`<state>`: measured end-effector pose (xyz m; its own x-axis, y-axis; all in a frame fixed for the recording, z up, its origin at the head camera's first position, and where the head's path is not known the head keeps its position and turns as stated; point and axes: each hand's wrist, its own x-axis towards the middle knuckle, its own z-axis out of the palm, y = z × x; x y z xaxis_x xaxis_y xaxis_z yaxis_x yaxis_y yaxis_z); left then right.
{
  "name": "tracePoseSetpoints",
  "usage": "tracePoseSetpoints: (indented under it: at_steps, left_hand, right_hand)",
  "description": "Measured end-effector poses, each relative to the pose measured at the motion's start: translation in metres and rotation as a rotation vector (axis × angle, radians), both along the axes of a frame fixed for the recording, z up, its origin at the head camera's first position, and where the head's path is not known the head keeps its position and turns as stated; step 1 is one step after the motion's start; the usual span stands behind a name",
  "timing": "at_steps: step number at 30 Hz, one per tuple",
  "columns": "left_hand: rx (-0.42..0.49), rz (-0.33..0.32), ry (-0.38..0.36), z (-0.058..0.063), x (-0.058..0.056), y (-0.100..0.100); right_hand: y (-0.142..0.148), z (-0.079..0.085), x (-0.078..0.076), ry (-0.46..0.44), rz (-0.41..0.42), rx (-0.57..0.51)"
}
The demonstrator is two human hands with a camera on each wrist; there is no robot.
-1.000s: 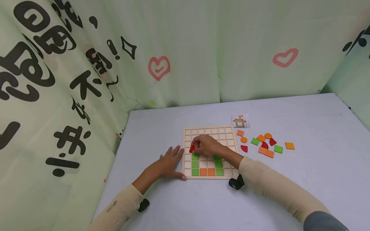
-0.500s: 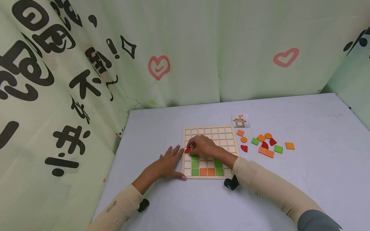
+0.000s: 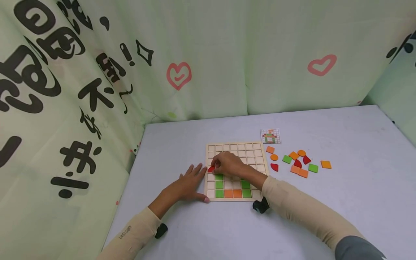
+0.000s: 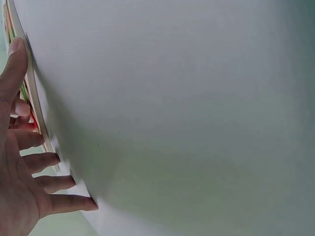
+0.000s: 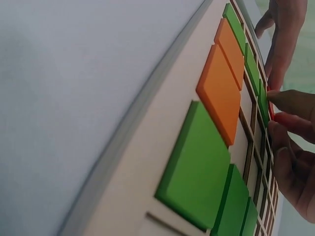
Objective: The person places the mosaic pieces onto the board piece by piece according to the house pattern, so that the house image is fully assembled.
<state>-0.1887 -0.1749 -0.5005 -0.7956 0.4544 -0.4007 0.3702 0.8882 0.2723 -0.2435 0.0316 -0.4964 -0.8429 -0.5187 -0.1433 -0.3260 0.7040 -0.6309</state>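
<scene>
My right hand (image 3: 228, 164) pinches a red quarter-circle tile (image 3: 211, 169) over a cell in the leftmost column of the wooden grid board (image 3: 208, 148). In the right wrist view, the fingertips (image 5: 276, 130) meet around the red tile's edge. With its fingers spread and mostly straight, my left hand (image 3: 190, 185) lies along the board's left side, the thumb at the lower left corner. Green square tiles (image 3: 219, 194) fill cells in two columns of the board. Between them in the bottom row sit two orange square tiles (image 3: 233, 194). The right hand hides some middle cells.
A small pattern card (image 3: 270, 136) lies behind the board's right corner. To the right, loose green, orange and red tiles (image 3: 295, 162) are scattered on the white table (image 3: 357, 173), one orange square tile (image 3: 326, 164) farther out. A printed curtain (image 3: 211, 54) borders the table.
My right hand has moved slightly left with the red quarter-circle tile, from the second column to the leftmost one, then stayed there. My left hand has not visibly moved.
</scene>
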Motion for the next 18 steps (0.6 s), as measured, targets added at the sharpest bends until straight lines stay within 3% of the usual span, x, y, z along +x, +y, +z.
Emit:
tracePoseSetpoints:
  at_steps: [9, 18]
  left_hand:
    - [-0.005, 0.006, 0.006, 0.002, 0.001, 0.001]
    - [0.005, 0.025, 0.002, 0.003, 0.002, 0.004]
  right_hand:
    - [0.019, 0.002, 0.001, -0.009, 0.07, -0.071]
    - [0.066, 0.001, 0.003, -0.051, 0.122, -0.134]
